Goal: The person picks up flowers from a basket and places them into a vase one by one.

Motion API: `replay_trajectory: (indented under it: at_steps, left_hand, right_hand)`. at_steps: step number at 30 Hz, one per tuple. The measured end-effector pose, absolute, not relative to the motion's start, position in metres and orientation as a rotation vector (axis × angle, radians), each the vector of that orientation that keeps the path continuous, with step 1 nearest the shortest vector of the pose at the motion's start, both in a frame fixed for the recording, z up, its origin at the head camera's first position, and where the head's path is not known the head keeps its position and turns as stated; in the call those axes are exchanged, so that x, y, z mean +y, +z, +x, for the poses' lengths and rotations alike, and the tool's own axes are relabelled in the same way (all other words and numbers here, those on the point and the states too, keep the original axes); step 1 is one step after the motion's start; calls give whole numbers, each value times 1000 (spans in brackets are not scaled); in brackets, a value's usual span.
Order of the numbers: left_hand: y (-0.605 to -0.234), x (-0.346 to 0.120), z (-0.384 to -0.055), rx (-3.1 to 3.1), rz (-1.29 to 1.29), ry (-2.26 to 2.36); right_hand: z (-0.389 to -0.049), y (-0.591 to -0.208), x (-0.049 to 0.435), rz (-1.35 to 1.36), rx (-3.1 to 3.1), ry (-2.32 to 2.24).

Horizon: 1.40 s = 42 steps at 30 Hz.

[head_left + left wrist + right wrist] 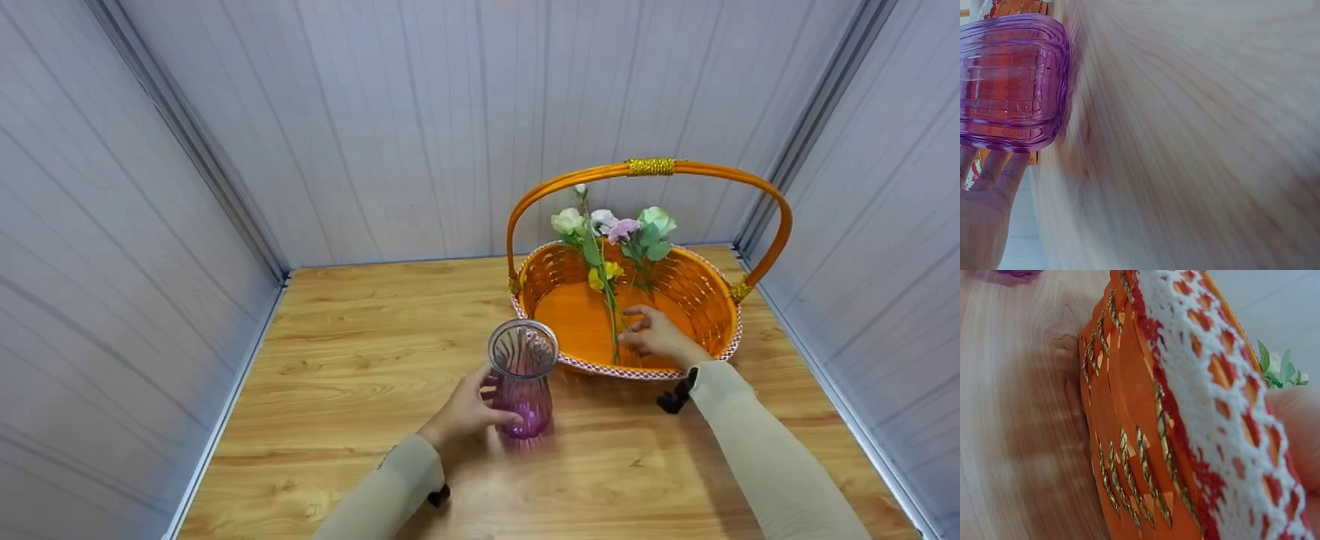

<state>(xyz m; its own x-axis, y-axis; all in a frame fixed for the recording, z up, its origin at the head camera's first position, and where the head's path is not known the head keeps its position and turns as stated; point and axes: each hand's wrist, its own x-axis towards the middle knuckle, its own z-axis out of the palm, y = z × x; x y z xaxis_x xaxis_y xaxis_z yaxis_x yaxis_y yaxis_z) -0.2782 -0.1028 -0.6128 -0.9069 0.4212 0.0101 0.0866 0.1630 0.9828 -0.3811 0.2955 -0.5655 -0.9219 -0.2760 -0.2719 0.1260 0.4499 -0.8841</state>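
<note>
A ribbed glass vase (528,401), clear at the mouth and purple toward the base, stands upright on the table. My left hand (471,407) holds it low on its left side, thumb in front and fingers behind. In the left wrist view, fingertips press against the purple glass (1010,84). My right hand (660,337) is inside the orange woven basket (705,300), fingers apart, fingertips right at the green flower stem (613,322). Above it are a cream rose (568,222), a pink flower (624,230), a pale green rose (658,219) and yellow blooms (604,276).
The basket's tall arched handle (574,177) with gold wrapping rises over the flowers. Red and white lace trim (1202,394) edges its rim. Pale panel walls (420,135) enclose the wooden table (360,330) at the back and both sides.
</note>
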Motion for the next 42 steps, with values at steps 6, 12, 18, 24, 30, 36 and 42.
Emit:
replay_trajectory:
  at_steps: [6, 12, 18, 24, 30, 36, 42]
  left_hand:
    - [-613, -103, -278, 2173, 506, 1822]
    - [-614, -104, -278, 2182, 510, 1812]
    - [-617, -103, -278, 2198, 525, 1796]
    - [-618, -103, -278, 2209, 518, 1783]
    - [-619, -102, -278, 2218, 539, 1783]
    - [-619, -103, -277, 2214, 537, 1791]
    - [-620, -104, -278, 2225, 543, 1797]
  right_hand:
    - [-384, -566, 297, -103, 2339, -1491]
    - [-385, -568, 297, -75, 2378, -1582]
    - [-382, -566, 295, -39, 2391, -1670]
    - [-381, -565, 297, 6, 2328, -1762]
    - [-378, -560, 295, 78, 2291, -1847]
    - [-377, -556, 294, 106, 2332, -1858]
    - [-376, -549, 293, 93, 2321, -1902]
